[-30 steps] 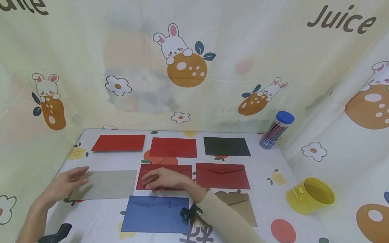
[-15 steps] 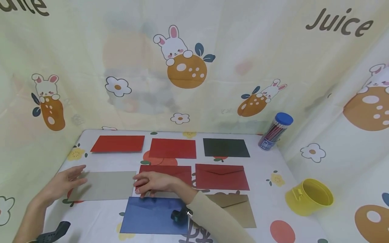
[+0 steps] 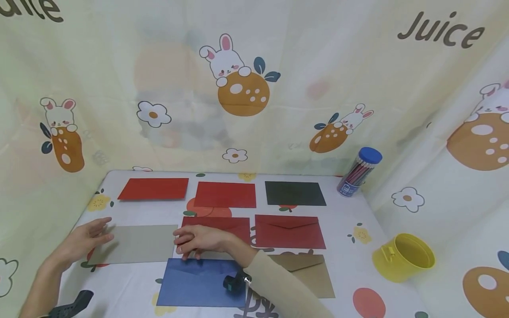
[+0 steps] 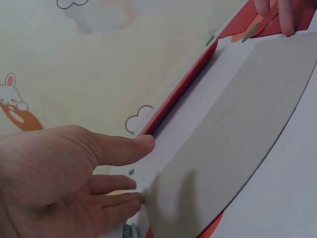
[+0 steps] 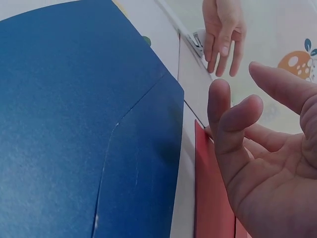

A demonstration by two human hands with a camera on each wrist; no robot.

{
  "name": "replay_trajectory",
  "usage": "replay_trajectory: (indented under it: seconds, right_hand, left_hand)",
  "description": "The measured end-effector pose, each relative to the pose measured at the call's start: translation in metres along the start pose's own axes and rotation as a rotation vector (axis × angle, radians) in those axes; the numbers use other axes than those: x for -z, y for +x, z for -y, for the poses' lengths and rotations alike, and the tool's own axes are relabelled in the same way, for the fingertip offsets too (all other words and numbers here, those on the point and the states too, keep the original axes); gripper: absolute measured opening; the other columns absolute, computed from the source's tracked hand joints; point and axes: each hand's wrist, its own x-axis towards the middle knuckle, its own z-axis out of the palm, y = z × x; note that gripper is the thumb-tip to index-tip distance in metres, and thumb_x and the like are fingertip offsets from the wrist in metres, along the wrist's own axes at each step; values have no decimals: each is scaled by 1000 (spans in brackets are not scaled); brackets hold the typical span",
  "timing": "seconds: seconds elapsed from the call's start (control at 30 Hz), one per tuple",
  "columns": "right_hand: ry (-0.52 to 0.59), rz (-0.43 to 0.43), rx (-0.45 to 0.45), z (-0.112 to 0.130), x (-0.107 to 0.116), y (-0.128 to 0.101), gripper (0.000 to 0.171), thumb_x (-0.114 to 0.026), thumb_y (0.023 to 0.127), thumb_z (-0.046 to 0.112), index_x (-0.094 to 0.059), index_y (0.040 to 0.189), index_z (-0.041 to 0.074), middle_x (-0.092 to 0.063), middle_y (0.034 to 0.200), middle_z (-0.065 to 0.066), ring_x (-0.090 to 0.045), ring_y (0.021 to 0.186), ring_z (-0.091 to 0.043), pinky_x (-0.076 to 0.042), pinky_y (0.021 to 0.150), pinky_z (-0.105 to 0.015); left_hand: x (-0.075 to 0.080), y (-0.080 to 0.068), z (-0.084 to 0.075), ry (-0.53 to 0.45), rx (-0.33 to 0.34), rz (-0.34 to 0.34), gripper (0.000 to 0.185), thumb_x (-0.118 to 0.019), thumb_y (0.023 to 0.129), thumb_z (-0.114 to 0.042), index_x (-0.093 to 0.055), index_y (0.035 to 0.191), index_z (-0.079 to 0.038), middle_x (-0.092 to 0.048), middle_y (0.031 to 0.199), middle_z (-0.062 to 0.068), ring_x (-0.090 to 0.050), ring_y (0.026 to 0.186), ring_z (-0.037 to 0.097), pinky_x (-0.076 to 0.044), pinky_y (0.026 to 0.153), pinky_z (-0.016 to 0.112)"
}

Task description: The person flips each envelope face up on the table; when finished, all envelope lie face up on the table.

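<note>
Left hand (image 3: 85,238) flat, fingers straight, tips touching the left edge of the grey envelope (image 3: 135,244) lying on the table (image 3: 350,216). Right hand (image 3: 199,240) relaxed, fingers loosely spread, over the lower-left corner of the middle red envelope (image 3: 222,224), just above the blue envelope (image 3: 200,282); gripping nothing.

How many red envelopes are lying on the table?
4: one at back left, one at back centre, one in the middle row under the right hand, one to its right, flap side up. None seems hidden.
</note>
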Motion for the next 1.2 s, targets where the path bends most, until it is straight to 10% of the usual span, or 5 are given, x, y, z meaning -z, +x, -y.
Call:
replay_trajectory:
  seconds: [0.43, 0.6, 0.73, 0.97, 1.2]
  right_hand:
    - [17, 3, 3, 1, -2, -2, 60, -66, 97, 17, -42, 152, 9, -60, 139, -4, -71, 91, -19, -53, 61, -24]
    - [19, 2, 3, 1, -2, -3, 58, -65, 98, 17, -43, 151, 9, -60, 139, -6, -71, 91, -20, -53, 59, -23]
    - [23, -10, 2, 1, -2, -4, 56, -65, 98, 17, -45, 150, 10, -60, 138, -4, -71, 91, -20, -53, 59, -23]
    - [-21, -43, 28, 2, -2, -4, 52, -64, 99, 19, -48, 148, 11, -63, 131, -1, -71, 90, -19, -54, 61, -24]
    - [-101, -87, 56, 1, -1, -6, 48, -65, 98, 23, -56, 144, 12, -72, 104, -9, -69, 80, -21, -52, 61, -23]
  left_hand:
    - [-2, 3, -5, -2, -20, -217, 61, -55, 104, -24, -32, 154, 1, -40, 148, 36, -41, 130, 56, -46, 97, 66]
    - [2, 4, -14, -54, -27, -309, 52, -55, 105, -22, -41, 151, -2, -51, 142, 29, -47, 126, 46, -56, 90, 42]
    - [5, 2, -16, -116, -2, -355, 55, -55, 104, -34, -43, 151, -6, -56, 139, 21, -47, 124, 35, -50, 96, 54]
    - [9, -2, -12, -175, 1, -442, 62, -61, 99, -44, -48, 148, -8, -58, 111, -22, -50, 100, -9, -46, 74, 7]
    - [9, -3, -12, -226, 69, -461, 67, -63, 96, -50, -48, 150, -14, -55, 112, -23, -48, 102, -7, -47, 76, 7]
